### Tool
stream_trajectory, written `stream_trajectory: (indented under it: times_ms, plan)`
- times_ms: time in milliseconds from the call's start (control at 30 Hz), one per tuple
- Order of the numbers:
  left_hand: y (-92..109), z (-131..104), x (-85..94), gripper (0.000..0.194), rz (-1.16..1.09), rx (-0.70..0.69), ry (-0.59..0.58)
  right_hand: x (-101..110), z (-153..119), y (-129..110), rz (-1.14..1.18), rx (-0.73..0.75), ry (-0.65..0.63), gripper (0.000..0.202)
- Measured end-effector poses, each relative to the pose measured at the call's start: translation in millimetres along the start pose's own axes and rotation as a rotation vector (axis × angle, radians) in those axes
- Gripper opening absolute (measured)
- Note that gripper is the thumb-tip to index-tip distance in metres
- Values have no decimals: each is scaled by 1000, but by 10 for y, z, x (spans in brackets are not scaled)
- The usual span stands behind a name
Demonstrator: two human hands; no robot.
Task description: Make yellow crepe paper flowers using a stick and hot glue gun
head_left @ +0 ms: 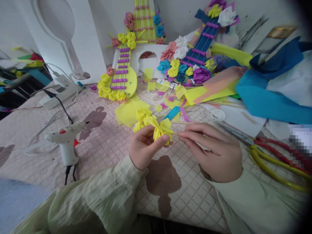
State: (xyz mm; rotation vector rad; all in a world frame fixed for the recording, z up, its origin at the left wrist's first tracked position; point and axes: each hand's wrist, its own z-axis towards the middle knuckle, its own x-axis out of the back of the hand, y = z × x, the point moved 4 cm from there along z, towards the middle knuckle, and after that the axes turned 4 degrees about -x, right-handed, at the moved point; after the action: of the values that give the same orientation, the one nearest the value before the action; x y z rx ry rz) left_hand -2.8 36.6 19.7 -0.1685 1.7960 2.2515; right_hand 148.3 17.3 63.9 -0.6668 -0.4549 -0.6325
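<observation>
My left hand [146, 148] pinches a yellow paper flower [159, 130] between thumb and fingers, above the middle of the table. My right hand [214, 151] is closed just to the right of it. Its fingertips pinch a thin pale stick [175, 133], and the stick's far end meets the flower's folds. Behind my left fingers lie more yellow crumpled paper flowers [143, 114], close to a stack of yellow paper squares [131, 112].
A white glue gun [64, 139] stands at left, its cord running to a power strip [58, 89]. Scissors with yellow handles [265, 159] lie at right. Flower-trimmed yellow [130, 81] and blue [202, 42] paper instruments lean behind. Blue paper sheets [263, 87] and scraps spread at back right.
</observation>
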Motion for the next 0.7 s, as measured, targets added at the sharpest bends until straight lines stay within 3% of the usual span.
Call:
stream_trajectory:
  times_ms: [300, 700]
  plan:
    - [23, 21, -14, 7, 18, 0, -27, 42, 20, -94, -97, 114, 13, 18]
    - [7, 21, 5, 11, 45, -1, -15, 32, -37, -75, -20, -88, -59, 16]
